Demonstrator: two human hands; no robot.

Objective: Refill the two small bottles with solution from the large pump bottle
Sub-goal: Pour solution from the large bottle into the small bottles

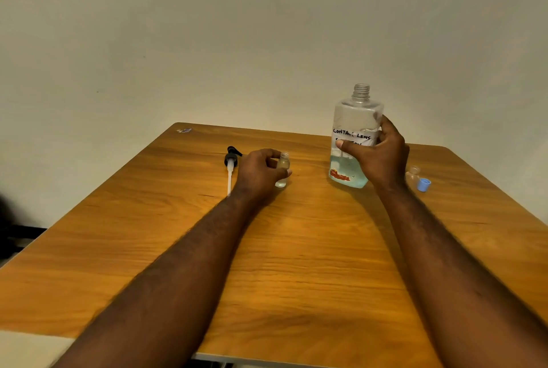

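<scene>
Pour is being readied: right hand gripping the open large bottle, left hand pinching a small bottle left of it; slow, close tilt onto that narrow mouth seems advisable.

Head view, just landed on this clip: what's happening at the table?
A person is set up to refill. The right hand grips the large bottle, upright, its neck open and bluish solution in its lower part. The left hand holds an uncapped small bottle standing on the wooden table. The removed pump lies beside the left hand; a second small bottle and a blue cap sit by the right wrist. Nothing is being poured yet.
</scene>
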